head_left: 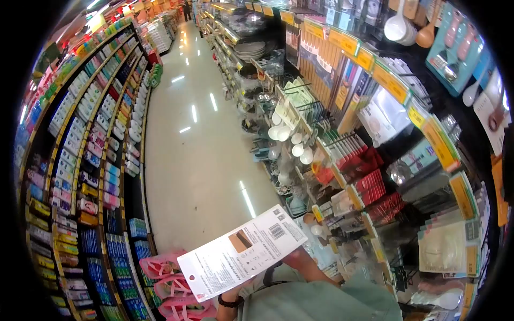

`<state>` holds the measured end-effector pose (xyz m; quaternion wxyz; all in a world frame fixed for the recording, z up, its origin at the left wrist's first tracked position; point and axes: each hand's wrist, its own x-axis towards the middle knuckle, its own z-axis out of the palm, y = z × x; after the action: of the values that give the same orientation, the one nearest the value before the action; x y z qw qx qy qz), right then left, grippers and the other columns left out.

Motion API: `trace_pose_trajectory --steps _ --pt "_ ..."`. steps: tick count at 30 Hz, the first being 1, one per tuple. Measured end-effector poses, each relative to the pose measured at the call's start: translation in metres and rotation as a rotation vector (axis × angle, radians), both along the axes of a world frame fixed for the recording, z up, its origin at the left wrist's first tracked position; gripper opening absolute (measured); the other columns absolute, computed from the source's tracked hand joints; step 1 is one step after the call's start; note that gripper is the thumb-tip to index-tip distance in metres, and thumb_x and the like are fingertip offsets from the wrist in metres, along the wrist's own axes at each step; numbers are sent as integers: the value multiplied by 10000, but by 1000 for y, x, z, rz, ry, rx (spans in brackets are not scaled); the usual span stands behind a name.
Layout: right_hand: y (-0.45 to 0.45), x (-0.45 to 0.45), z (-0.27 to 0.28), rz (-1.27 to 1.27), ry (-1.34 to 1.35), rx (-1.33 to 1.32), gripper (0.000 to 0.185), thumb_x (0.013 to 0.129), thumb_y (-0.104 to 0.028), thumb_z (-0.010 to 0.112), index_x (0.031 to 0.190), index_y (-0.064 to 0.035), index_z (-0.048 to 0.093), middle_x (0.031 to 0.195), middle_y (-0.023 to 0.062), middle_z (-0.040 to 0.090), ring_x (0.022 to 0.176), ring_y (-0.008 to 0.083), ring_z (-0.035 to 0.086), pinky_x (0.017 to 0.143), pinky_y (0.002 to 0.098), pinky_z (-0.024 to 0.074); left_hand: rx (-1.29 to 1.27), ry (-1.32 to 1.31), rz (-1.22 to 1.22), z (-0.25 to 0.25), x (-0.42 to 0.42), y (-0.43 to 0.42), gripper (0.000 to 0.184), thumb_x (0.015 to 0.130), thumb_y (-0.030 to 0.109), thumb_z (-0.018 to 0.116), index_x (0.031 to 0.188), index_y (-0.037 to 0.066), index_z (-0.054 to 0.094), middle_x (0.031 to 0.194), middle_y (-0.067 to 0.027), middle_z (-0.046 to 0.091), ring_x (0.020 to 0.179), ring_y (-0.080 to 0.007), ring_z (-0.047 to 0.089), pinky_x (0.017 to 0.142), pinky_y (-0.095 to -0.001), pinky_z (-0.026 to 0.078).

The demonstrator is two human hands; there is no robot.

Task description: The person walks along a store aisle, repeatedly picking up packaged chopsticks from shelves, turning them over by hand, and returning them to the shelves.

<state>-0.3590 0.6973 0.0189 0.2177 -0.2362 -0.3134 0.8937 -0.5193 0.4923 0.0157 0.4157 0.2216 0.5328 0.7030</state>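
Observation:
A white flat product package (243, 251) is held up in front of me at a tilt. Its printed side faces me, with a barcode, small text, a brown picture and a hang hole at the lower left corner. My left hand (233, 294), with a dark beaded bracelet at the wrist, is closed on its lower edge; the fingers are mostly hidden behind it. At the right end, my right hand (301, 263) also grips the package, its fingers largely covered. Pink slatted pieces (172, 286), perhaps a basket, show beside my left wrist.
To the right, a store rack (393, 80) carries white spoons (305, 155), red packs (369, 187) and other hanging kitchenware with yellow price tags. Shelves of bottles (101, 134) line the left. A shiny aisle floor (193, 176) runs between them, with a distant person (187, 10) at its far end.

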Motion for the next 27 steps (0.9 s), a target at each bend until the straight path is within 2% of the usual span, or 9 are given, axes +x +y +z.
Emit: trace_pose_trajectory --steps 2,5,9,10,13,15,17,19,27 --pt "26 -27 37 -108 258 194 983 749 -120 844 1546 -48 272 1532 109 379 1427 220 346 1166 379 305 26 17 -20 -7 -30 28 839 780 218 751 1507 92 351 1417 -113 522 1275 -299 534 1037 -453 472" --pt "73 -55 40 -71 109 658 1043 738 -95 846 1565 -65 210 1576 114 292 1441 232 327 1157 382 324 72 53 -47 -11 -80 71 852 766 199 774 1503 89 360 1406 -112 537 1265 -294 547 1030 -445 483" --pt "110 -126 45 -323 29 560 882 794 -152 799 1506 -25 295 1567 125 298 1431 269 339 1162 403 318 141 109 -70 5 -153 121 871 747 175 805 1497 84 372 1392 -112 557 1252 -287 565 1022 -433 497" --pt "122 -141 50 -310 -23 610 860 723 -11 809 1467 -39 378 1528 162 349 1412 316 383 1157 412 330 164 114 -73 12 -171 136 875 742 169 812 1495 83 375 1388 -112 562 1249 -286 569 1019 -431 501" --pt "162 -178 77 -203 -316 1390 716 700 35 769 1365 -42 515 1459 177 454 1375 351 434 1146 417 348 149 1 -90 39 -225 188 830 672 44 853 1401 34 456 1314 -104 605 1164 -260 619 941 -400 553" --pt "175 -211 88 -271 -338 1353 605 708 61 724 1289 -35 585 1398 174 534 1339 351 481 1118 406 380 54 -129 -107 63 -255 220 737 651 32 873 1309 -6 544 1240 -109 652 1104 -226 649 915 -377 556" --pt "188 -234 88 -297 -374 1327 607 725 64 715 1306 -32 571 1406 164 539 1328 337 498 1103 398 397 71 164 -116 76 -283 262 669 681 8 840 1280 -23 544 1184 -119 662 1065 -230 654 929 -370 538" --pt "197 -249 86 -300 -428 1325 605 749 60 712 1327 -26 556 1395 166 549 1298 333 527 1074 392 427 192 123 -10 89 -294 310 720 671 50 861 1295 -11 506 1214 -132 606 1129 -225 597 976 -380 490" --pt "240 -266 69 -583 -644 1184 398 929 -51 630 1318 4 569 1257 199 634 1108 330 649 946 367 507 306 683 -80 158 -298 476 780 658 175 899 1304 -5 500 1201 -93 519 1079 -227 562 865 -357 478"
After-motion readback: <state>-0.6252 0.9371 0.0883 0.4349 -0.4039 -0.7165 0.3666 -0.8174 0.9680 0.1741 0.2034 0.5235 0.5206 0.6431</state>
